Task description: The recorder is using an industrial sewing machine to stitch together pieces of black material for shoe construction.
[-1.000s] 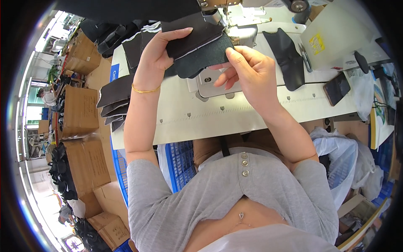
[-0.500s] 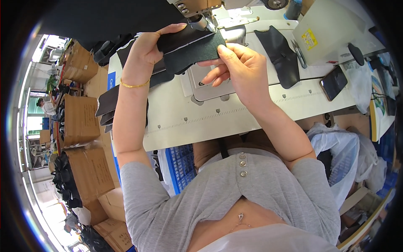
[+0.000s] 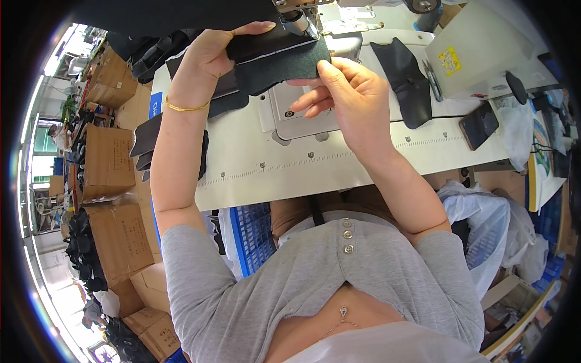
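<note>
Under the sewing machine's presser foot [image 3: 296, 25] lies a dark leather piece [image 3: 281, 65], its greenish-black underside folded out along a thin pale edge. My left hand [image 3: 212, 51] is on the left part of this piece, one digit stretched along the top; its other fingers are mostly hidden. Close to the needle area, my right hand [image 3: 357, 94] pinches the piece's right end between thumb and forefinger. The remaining right fingers are loosely bent over the machine bed.
Stacked dark leather pieces [image 3: 145, 142] hang at the table's left edge. To the right lie another leather piece [image 3: 402, 81], thread snips [image 3: 434, 81] and a phone [image 3: 479, 126]. Cardboard boxes [image 3: 109, 163] stand left; a blue crate [image 3: 251, 233] is below the table.
The view has shifted slightly, so the machine head appears farther right and higher. Both hands keep their hold on the leather piece, with little visible movement relative to the presser foot.
</note>
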A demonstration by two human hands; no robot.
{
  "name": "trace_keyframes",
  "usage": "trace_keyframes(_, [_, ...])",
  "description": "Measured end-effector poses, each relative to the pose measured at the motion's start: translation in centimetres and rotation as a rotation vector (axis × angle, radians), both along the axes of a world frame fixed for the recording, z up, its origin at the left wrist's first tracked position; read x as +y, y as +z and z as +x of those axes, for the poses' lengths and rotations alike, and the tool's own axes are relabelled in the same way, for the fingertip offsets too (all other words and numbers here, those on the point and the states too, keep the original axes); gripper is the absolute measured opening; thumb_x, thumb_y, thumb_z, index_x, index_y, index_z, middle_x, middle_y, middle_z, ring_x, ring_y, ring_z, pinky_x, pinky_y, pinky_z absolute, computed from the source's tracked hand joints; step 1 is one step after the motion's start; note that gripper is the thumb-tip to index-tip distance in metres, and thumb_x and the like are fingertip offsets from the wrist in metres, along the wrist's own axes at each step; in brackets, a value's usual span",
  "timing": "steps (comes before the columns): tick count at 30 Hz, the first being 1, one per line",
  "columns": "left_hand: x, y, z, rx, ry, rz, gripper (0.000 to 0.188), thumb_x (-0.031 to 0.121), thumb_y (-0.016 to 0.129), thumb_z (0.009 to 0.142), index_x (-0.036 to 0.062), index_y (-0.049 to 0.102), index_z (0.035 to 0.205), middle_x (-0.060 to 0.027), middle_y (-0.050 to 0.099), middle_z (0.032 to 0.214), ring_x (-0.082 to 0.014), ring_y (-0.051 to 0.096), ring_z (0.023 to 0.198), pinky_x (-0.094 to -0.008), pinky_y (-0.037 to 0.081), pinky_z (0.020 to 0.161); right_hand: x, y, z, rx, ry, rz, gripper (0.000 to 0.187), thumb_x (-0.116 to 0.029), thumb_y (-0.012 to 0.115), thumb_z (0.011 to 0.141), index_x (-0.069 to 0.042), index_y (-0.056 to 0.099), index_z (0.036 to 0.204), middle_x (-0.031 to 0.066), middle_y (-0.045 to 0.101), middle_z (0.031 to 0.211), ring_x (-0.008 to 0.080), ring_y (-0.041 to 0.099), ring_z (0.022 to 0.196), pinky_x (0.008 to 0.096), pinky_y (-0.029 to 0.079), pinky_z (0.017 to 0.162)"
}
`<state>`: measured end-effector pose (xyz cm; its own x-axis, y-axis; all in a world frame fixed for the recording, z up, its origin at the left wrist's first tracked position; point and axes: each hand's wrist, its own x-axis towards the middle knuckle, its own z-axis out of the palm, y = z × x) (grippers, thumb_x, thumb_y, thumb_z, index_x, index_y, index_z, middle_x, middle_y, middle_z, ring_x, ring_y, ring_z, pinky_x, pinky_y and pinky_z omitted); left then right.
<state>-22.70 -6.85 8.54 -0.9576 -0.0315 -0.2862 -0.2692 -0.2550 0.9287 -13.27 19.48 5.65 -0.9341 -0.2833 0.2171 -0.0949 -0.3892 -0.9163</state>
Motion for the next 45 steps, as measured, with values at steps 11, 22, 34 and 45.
trace_keyframes(11, [0.2,0.2,0.0,-0.05,0.051,-0.184,0.015,0.004,0.072,0.086,-0.0007,0.072,0.1,-0.0136,0.073,0.097,-0.0235,0.072,0.085,-0.0308,0.062,0.073,-0.3,0.2,0.2,-0.007,-0.022,-0.045,0.025,-0.012,0.05,0.102,0.005,0.064,0.091,0.0116,0.072,0.085,0.0179,0.073,0.066,0.0215,0.055,0.053])
trace_keyframes(22, [3.5,1.8,2.0,0.112,-0.093,-0.224,0.02,0.009,0.075,0.083,0.0024,0.071,0.102,-0.0098,0.073,0.099,-0.0208,0.07,0.086,-0.0327,0.058,0.082,-1.0,0.4,0.3,-0.011,-0.074,-0.019,0.025,-0.012,0.05,0.102,0.007,0.064,0.091,0.0161,0.074,0.088,0.0159,0.072,0.064,0.0216,0.055,0.053])
trace_keyframes(34, [7.4,-1.6,7.5,1.319,-0.108,-0.982,0.034,0.008,0.083,0.071,0.0048,0.076,0.104,-0.0107,0.067,0.113,-0.0229,0.066,0.098,-0.0311,0.054,0.084,-0.8,-1.8,1.3,0.118,-0.097,0.021,0.031,-0.014,0.049,0.104,0.007,0.06,0.123,0.013,0.069,0.112,0.0199,0.068,0.106,0.0339,0.057,0.091])
trace_keyframes(45, [7.3,-1.9,7.0,1.201,-0.17,-0.77,0.036,0.007,0.085,0.072,0.006,0.076,0.107,-0.0058,0.063,0.114,-0.0169,0.062,0.101,-0.0282,0.051,0.089,-1.6,-2.2,1.0,0.121,-0.109,-0.037,0.033,-0.013,0.043,0.106,0.011,0.058,0.123,0.0153,0.068,0.112,0.0201,0.068,0.104,0.0355,0.058,0.092])
